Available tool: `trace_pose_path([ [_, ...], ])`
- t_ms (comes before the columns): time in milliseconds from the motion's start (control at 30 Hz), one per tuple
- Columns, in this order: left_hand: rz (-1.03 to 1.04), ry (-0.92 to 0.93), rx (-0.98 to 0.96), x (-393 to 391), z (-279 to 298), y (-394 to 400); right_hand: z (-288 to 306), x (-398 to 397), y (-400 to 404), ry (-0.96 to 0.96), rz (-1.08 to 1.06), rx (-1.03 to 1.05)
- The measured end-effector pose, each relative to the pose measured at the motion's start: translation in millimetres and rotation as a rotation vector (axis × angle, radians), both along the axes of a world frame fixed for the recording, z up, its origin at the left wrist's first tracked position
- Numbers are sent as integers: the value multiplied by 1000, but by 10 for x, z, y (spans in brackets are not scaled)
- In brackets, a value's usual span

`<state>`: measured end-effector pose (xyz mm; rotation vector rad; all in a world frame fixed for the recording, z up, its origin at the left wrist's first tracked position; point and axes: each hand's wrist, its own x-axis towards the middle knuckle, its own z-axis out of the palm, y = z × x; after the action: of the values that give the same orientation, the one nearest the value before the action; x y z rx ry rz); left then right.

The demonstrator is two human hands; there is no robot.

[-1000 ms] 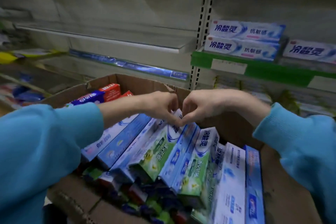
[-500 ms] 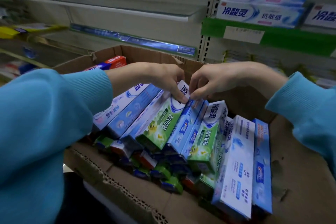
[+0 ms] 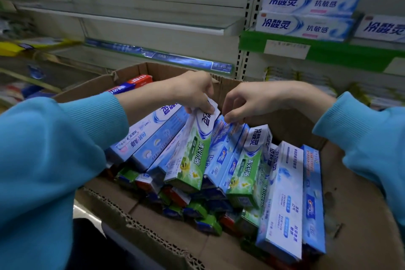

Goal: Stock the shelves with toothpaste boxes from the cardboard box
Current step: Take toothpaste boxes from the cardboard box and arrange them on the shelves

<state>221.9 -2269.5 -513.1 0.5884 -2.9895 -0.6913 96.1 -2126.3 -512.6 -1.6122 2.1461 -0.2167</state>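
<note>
The left hand [image 3: 195, 92] is being held over the far end of a green-and-white toothpaste box [image 3: 191, 151], with its fingers curled round the box's upper end, so that the end is being pinched from above. The right hand [image 3: 247, 101] is being held just beside it, the two hands close but not touching; its fingers are curled downward, and the tips of thumb and forefinger are being set against the upper end of a blue toothpaste box [image 3: 221, 149] lying next to the green one. Whether that end is truly being gripped or only touched cannot be told. Both forearms are being shown in bright blue sleeves [image 3: 43, 160].

The toothpaste boxes are being kept inside an open cardboard box [image 3: 361, 226], leaned in a slanted row with their far ends raised. A second green-and-white box [image 3: 249, 173] is being propped to the right of the blue one, and a long white-and-blue box [image 3: 282, 199] and a narrower blue box [image 3: 312, 199] are lying at the right end of the row. Smaller red, green and blue packs [image 3: 192, 208] are being held beneath them at the bottom of the carton. A red-and-blue box [image 3: 131, 84] is lying at the far left corner.

Behind the carton, two white-and-blue boxes [image 3: 306, 15] are being displayed in a stack on a shelf with a green edge strip [image 3: 350, 52], and part of another [image 3: 383, 29] is being shown beside them. The shelf to the left [image 3: 131, 22] is blurred.
</note>
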Motion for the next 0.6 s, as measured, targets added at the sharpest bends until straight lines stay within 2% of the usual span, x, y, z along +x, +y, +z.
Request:
trace_pose_path([
  [100,41,47,119,44,38,-65,9,23,20,-27,17,-15],
  [300,133,183,444,139,264,-149,103,130,109,-246,17,-55],
  [433,243,375,613,82,419,-146,250,193,295,-287,59,-57],
  [600,401,644,746,-158,536,-151,439,115,540,-247,-4,-193],
])
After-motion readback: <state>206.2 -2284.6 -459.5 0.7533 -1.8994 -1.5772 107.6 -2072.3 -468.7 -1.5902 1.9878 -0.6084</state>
